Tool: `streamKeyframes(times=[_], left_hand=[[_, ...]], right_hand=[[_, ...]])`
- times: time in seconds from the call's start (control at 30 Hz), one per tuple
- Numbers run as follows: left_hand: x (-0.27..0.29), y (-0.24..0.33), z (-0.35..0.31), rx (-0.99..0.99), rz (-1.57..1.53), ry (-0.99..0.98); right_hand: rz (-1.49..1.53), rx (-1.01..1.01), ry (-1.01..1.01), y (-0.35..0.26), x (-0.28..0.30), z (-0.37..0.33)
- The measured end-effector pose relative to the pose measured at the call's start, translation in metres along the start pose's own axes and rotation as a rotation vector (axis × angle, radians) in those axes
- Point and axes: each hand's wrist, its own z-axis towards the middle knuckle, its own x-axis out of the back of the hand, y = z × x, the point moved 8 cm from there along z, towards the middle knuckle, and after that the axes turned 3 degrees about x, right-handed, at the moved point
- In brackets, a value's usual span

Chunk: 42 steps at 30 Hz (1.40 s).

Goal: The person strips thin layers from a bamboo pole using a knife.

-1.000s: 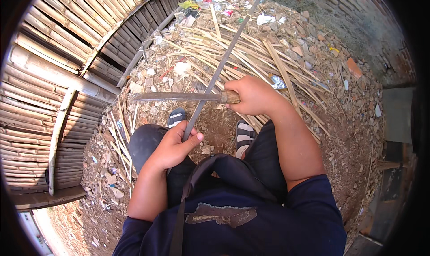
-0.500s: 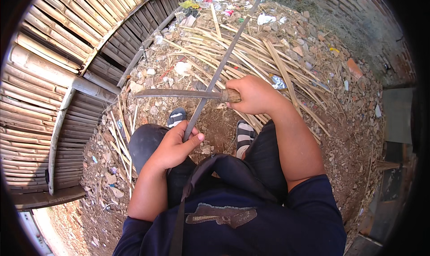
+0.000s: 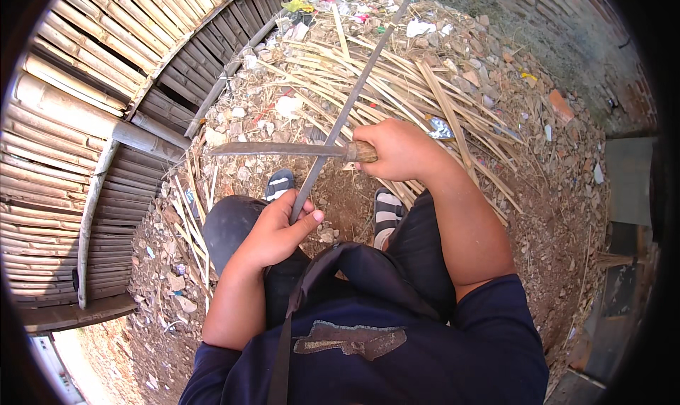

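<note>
My left hand point(image 3: 278, 229) is closed around the lower end of a long, thin greyish strip point(image 3: 352, 102), likely split bamboo, which slants away up and to the right. In my right hand point(image 3: 401, 150) is the wooden handle of a machete point(image 3: 273, 149), its dark blade pointing left. That blade lies across the strip a short way above my left hand. Part of the handle is hidden by my right fingers.
Beyond my hands a heap of pale split bamboo strips point(image 3: 397, 79) lies on rubble and litter. More strips point(image 3: 188, 224) lie beside my left knee. A bamboo slat wall point(image 3: 57, 185) stands at the left, a brick wall point(image 3: 559, 29) at the far right. My sandalled feet point(image 3: 387, 214) are below the blade.
The machete and my right hand have shifted very slightly to the left across the strip. My left hand and the strip stay nearly where they were.
</note>
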Motion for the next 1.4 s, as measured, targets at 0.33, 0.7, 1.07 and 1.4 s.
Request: streamKeyframes(times=[0.33, 0.7, 1.07, 1.4], left_hand=[[0.0, 0.001, -0.001, -0.018, -0.059, 0.026], [0.001, 0.005, -0.002, -0.002, -0.021, 0.004], [0.002, 0.005, -0.002, 0.009, -0.018, 0.0], [0.001, 0.005, -0.003, 0.02, -0.066, 0.0]], right_hand=[[0.05, 0.025, 0.024, 0.007, 0.003, -0.001], [-0.014, -0.068, 0.051, 0.017, 0.006, 0.0], [0.025, -0.088, 0.014, 0.025, 0.01, -0.003], [-0.016, 0.026, 0.05, 0.007, 0.006, -0.007]])
